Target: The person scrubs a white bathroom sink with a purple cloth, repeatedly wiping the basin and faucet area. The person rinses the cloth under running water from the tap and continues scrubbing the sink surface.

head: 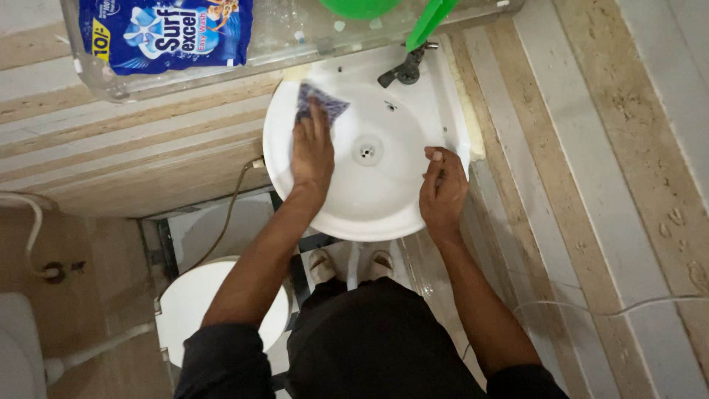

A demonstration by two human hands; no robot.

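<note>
Head view: person stood over a white basin [399, 210].
Left hand [312, 151]: flat, fingers spread, pressing a blue patterned cloth [330, 106] just beyond its fingertips.
Right hand [443, 188]: curled, gripping the basin's rim.

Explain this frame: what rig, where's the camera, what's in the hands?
No machine here: a person works with two bare hands, filmed by one camera worn on the head, looking straight down. The left hand presses a blue patterned cloth flat against the inside of a white basin. The right hand rests at the basin's rim, fingers curled; whether it holds anything is unclear. A dark tap sits at the back. Above it, a clear shelf carries a blue detergent pouch. A white bucket stands on the floor below.
</note>
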